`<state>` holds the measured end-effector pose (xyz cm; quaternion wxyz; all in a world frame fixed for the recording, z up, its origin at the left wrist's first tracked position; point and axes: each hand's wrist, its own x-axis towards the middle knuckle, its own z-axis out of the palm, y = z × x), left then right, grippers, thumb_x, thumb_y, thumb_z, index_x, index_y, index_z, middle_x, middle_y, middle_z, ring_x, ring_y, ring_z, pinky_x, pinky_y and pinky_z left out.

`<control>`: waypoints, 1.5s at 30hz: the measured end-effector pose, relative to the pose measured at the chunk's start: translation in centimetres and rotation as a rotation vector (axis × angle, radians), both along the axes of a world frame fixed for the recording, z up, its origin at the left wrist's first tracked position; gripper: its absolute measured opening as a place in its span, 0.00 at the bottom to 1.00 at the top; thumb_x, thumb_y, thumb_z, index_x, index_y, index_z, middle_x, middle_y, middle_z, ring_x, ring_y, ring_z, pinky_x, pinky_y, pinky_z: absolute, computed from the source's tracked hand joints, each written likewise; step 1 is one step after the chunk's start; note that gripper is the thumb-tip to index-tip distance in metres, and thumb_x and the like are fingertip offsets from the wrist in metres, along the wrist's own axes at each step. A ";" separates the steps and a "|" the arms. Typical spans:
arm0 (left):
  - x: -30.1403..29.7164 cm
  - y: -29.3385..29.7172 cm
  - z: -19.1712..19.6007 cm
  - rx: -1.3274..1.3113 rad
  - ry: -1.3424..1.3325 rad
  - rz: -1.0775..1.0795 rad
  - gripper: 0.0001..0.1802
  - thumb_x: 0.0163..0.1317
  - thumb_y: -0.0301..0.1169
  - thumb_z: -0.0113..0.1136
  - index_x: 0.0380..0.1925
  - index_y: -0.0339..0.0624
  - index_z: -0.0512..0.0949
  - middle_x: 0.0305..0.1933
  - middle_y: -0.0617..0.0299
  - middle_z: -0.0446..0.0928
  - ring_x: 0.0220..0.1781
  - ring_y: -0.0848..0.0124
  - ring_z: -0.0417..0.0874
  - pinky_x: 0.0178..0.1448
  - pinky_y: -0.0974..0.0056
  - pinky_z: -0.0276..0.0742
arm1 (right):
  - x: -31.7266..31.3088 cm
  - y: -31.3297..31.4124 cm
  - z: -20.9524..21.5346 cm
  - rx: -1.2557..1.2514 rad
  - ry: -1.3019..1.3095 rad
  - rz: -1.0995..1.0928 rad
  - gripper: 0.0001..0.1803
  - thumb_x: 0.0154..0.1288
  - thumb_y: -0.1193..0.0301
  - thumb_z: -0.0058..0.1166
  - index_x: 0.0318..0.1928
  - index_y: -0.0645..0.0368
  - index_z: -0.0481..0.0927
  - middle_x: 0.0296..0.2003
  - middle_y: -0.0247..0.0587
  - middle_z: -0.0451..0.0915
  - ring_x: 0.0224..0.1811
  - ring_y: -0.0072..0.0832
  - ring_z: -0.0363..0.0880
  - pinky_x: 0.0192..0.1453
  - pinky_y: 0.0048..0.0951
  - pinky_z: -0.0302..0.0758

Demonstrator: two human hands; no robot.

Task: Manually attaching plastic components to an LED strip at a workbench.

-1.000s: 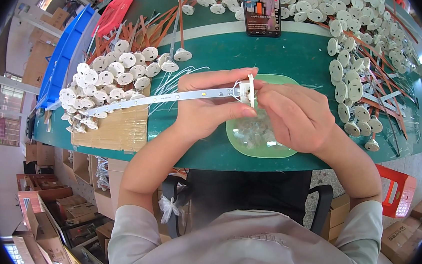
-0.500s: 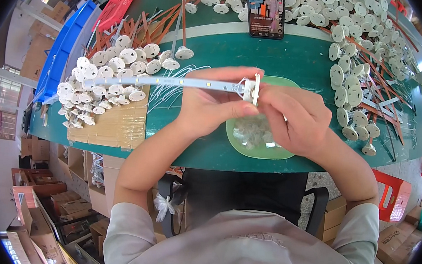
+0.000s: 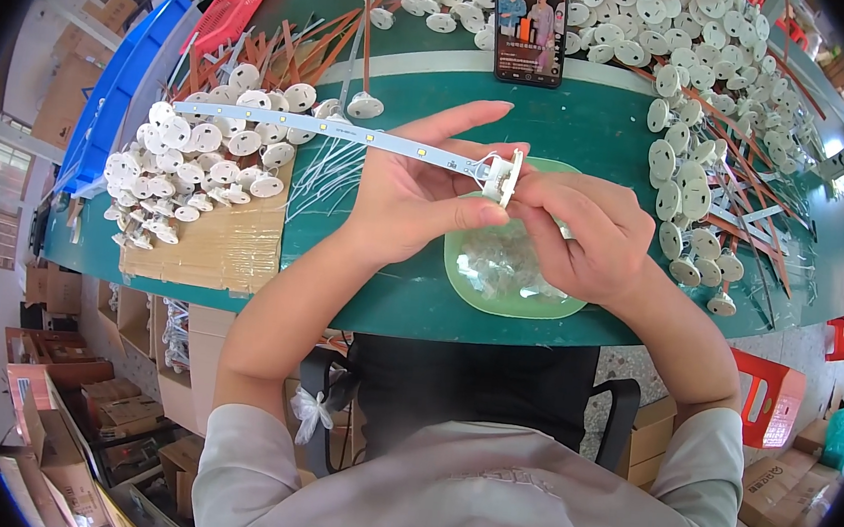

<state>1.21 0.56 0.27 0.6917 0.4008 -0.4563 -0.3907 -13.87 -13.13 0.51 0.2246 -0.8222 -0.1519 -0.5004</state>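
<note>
**Both hands on the strip's cap end**

Left hand [image 3: 418, 198] pinches the white round cap [image 3: 503, 177] between thumb and fingers, index extended. Right hand [image 3: 585, 233] grips the same cap from the other side, fingers curled on it. The cap sits on the end of 1 long LED strip [image 3: 324, 126], which runs left over the green table [image 3: 594, 128]. All this is held just above a green dish [image 3: 461, 277] of clear small parts, probably plastic clips. Pile of white caps [image 3: 190, 158] lies on cardboard to the left; phone [image 3: 529, 22] stands behind.
</note>
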 end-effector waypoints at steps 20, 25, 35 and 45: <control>-0.2 -0.5 -0.6 -0.035 0.023 -0.038 0.39 0.58 0.14 0.67 0.70 0.32 0.63 0.61 0.45 0.79 0.61 0.63 0.81 0.63 0.58 0.82 | 0.1 0.1 -0.4 0.063 0.040 -0.057 0.11 0.55 0.86 0.63 0.40 0.67 0.83 0.33 0.45 0.87 0.28 0.30 0.88 0.31 0.24 0.81; 2.2 -0.7 0.4 0.008 -0.235 0.386 0.45 0.63 0.20 0.66 0.76 0.35 0.51 0.56 0.48 0.81 0.55 0.66 0.84 0.60 0.60 0.80 | 0.0 -0.3 -0.4 0.056 0.103 -0.125 0.18 0.56 0.84 0.65 0.49 0.67 0.80 0.38 0.44 0.88 0.30 0.29 0.89 0.33 0.23 0.81; 10.2 0.7 0.3 0.254 -1.304 1.076 0.15 0.65 0.36 0.60 0.44 0.34 0.82 0.31 0.45 0.83 0.35 0.46 0.83 0.42 0.50 0.78 | 0.4 -1.0 -0.7 0.017 0.185 -0.102 0.18 0.55 0.83 0.67 0.46 0.64 0.77 0.36 0.40 0.86 0.30 0.28 0.89 0.33 0.23 0.80; 11.3 0.2 -1.9 0.224 -1.638 1.142 0.13 0.59 0.35 0.64 0.42 0.42 0.83 0.41 0.59 0.85 0.47 0.57 0.83 0.47 0.51 0.79 | 0.5 -1.3 -0.6 -0.115 0.221 -0.027 0.10 0.53 0.83 0.66 0.36 0.61 0.81 0.30 0.42 0.85 0.26 0.35 0.85 0.30 0.27 0.81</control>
